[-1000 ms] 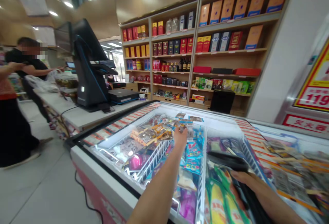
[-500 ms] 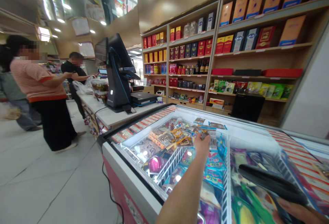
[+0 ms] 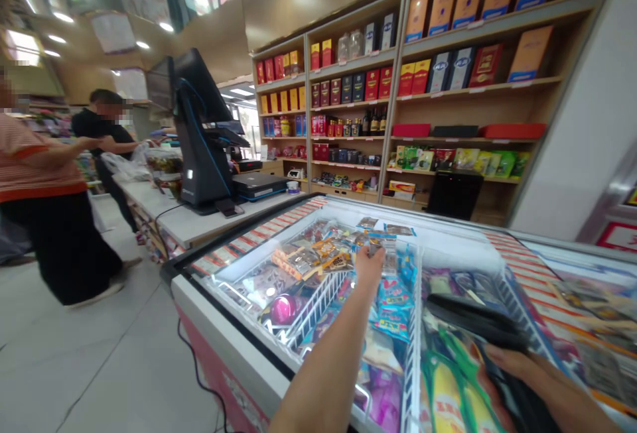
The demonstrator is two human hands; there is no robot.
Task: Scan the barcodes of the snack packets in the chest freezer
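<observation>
Barcode scanner (image 3: 472, 315) is edging toward the freezer's (image 3: 223, 333) wire divider (image 3: 413, 340).
Right hand (image 3: 530, 368) is gripping it, slanted far-left toward a snack packet (image 3: 389, 263); left hand (image 3: 369, 266) is curling there, hold unclear.

Hands (image 3: 369, 266) apart, left arm (image 3: 331, 347) outstretched

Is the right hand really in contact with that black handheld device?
Touching. The head view shows the right hand wrapped around the handle of the black handheld device, with no visible gap between them.
</observation>
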